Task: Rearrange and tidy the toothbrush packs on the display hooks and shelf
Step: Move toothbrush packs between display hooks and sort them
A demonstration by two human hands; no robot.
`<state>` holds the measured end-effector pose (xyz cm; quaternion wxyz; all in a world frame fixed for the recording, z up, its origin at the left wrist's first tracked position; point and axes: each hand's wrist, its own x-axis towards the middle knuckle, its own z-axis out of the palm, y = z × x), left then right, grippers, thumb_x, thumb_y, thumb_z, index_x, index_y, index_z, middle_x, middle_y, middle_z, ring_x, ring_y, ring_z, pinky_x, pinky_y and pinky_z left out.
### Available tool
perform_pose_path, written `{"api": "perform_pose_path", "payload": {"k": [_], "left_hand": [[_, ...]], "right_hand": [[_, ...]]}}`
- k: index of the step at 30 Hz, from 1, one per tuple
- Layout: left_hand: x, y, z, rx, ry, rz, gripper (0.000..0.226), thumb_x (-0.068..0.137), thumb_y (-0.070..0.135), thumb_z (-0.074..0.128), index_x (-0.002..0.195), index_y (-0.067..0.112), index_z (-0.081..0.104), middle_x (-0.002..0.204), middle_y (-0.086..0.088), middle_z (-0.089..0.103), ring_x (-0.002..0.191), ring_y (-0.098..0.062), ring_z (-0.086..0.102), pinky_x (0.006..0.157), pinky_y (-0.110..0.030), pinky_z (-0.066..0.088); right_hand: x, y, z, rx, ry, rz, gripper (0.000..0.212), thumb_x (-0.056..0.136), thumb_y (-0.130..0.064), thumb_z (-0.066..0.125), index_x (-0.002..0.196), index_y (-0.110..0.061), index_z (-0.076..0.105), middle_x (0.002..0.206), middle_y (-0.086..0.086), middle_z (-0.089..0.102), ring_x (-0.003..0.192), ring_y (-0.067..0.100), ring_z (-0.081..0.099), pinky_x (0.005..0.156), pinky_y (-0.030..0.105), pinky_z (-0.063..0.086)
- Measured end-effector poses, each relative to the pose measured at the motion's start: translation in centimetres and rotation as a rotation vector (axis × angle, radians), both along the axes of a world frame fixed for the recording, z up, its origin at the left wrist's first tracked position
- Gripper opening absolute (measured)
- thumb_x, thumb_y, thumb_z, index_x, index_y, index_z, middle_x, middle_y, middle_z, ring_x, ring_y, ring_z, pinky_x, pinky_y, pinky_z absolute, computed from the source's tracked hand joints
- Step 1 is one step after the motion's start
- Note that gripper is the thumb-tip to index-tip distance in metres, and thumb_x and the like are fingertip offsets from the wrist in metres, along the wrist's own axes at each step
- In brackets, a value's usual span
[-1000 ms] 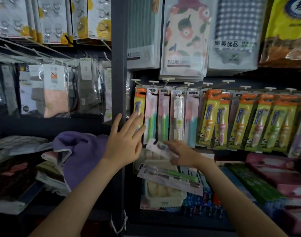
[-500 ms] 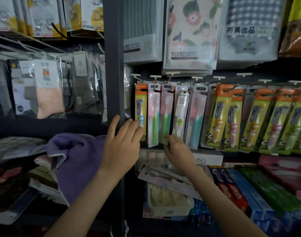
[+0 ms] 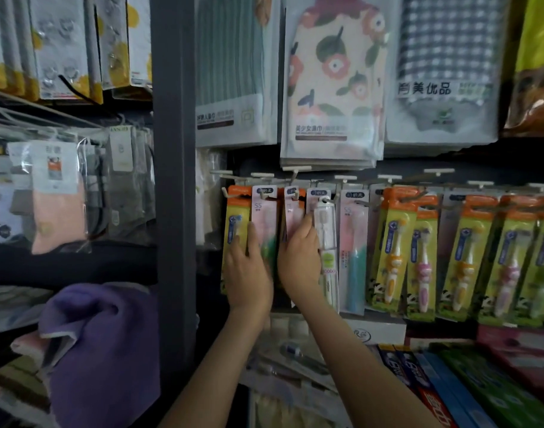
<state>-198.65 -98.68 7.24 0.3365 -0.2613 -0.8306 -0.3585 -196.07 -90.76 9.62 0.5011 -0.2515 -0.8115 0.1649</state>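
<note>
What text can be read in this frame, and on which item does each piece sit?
"尚美优品": on the checked cloth pack.
"美少女浴巾", somewhat blurred: on the floral towel pack.
"SS": on the pink toothbrush pack beside the left hand.
Too blurred to read: the striped towel pack label, toothbrush header cards, toothpaste boxes.

Your hands have little room on the hooks: the toothbrush packs [image 3: 264, 230] hang edge to edge, overlapping. To their left, the dark upright post [image 3: 174, 211] walls off that side. Above, hanging towel packs [image 3: 332, 88] reach down to the hook tips [image 3: 292, 168]. Below, boxes on the shelf [image 3: 372, 333] crowd close under the packs' lower ends.
</note>
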Motion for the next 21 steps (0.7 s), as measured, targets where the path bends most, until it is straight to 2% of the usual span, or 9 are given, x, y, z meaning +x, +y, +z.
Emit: {"api": "perform_pose_path", "payload": {"k": [2,4,7,12,13,16,19,21], "left_hand": [[-0.5,0.5,0.4,0.040,0.002,0.010,0.071,0.094,0.027,0.054,0.150,0.011,0.013,0.148,-0.018,0.029,0.130,-0.034,0.036,0.099,-0.042,0.039],[-0.5,0.9,1.0,0.053,-0.022,0.022,0.075,0.093,0.036,0.055,0.149,0.007,0.013,0.145,-0.017,0.033,0.128,-0.031,0.038,0.098,-0.039,0.039],[-0.2,1.5,1.6,0.047,-0.027,0.026,0.069,0.092,0.032,0.055,0.144,0.001,0.022,0.139,-0.018,0.041,0.122,-0.031,0.043,0.094,-0.037,0.040],[0.3,1.6,2.0,0.064,-0.079,-0.029,0.072,0.090,0.029,0.057,0.143,-0.002,0.020,0.145,-0.021,0.034,0.129,-0.033,0.039,0.102,-0.038,0.035],[0.2,1.7,2.0,0.072,-0.101,-0.047,0.073,0.088,0.027,0.061,0.142,-0.001,0.021,0.143,-0.021,0.037,0.127,-0.034,0.042,0.100,-0.040,0.038],[-0.2,1.5,2.2,0.147,-0.218,-0.089,0.070,0.083,0.026,0.068,0.136,0.001,0.030,0.128,-0.017,0.051,0.111,-0.033,0.054,0.082,-0.042,0.048],[0.1,0.8,2.2,0.226,-0.243,-0.119,0.068,0.084,0.017,0.067,0.138,0.001,0.030,0.125,-0.016,0.051,0.112,-0.033,0.054,0.083,-0.042,0.048],[0.6,0.2,2.4,0.291,-0.249,-0.132,0.064,0.085,0.016,0.067,0.135,0.000,0.032,0.125,-0.016,0.049,0.110,-0.033,0.055,0.076,-0.037,0.047]], "right_hand": [[0.7,0.0,0.3,-0.050,0.049,0.095,0.064,0.091,-0.009,0.054,0.144,-0.003,0.018,0.128,0.014,0.046,0.114,0.028,0.050,0.083,0.035,0.049],[1.6,0.0,0.7,-0.097,0.054,0.180,0.067,0.084,-0.011,0.065,0.138,-0.004,0.025,0.124,0.013,0.046,0.111,0.028,0.050,0.085,0.037,0.049],[2.5,0.2,1.6,-0.147,0.047,0.222,0.068,0.076,-0.014,0.073,0.129,-0.005,0.031,0.122,0.014,0.047,0.112,0.030,0.048,0.087,0.039,0.047],[3.3,0.3,3.0,-0.186,0.008,0.299,0.079,0.068,-0.007,0.067,0.135,-0.007,0.026,0.100,0.010,0.056,0.099,0.034,0.056,0.075,0.047,0.053],[3.5,0.3,3.0,-0.143,-0.011,0.286,0.079,0.069,-0.005,0.065,0.137,-0.006,0.026,0.105,0.011,0.056,0.102,0.032,0.053,0.079,0.047,0.052],[4.3,0.9,2.7,0.069,-0.096,0.166,0.076,0.074,-0.007,0.066,0.140,-0.008,0.028,0.125,0.009,0.050,0.111,0.029,0.043,0.092,0.038,0.040],[5.2,1.7,2.2,0.171,-0.115,0.081,0.070,0.079,-0.016,0.066,0.140,-0.014,0.031,0.133,0.003,0.048,0.107,0.029,0.041,0.089,0.035,0.030],[6.1,1.5,2.2,0.198,-0.105,0.084,0.062,0.081,-0.014,0.061,0.137,-0.016,0.035,0.132,0.001,0.048,0.105,0.029,0.038,0.087,0.037,0.028]]}}
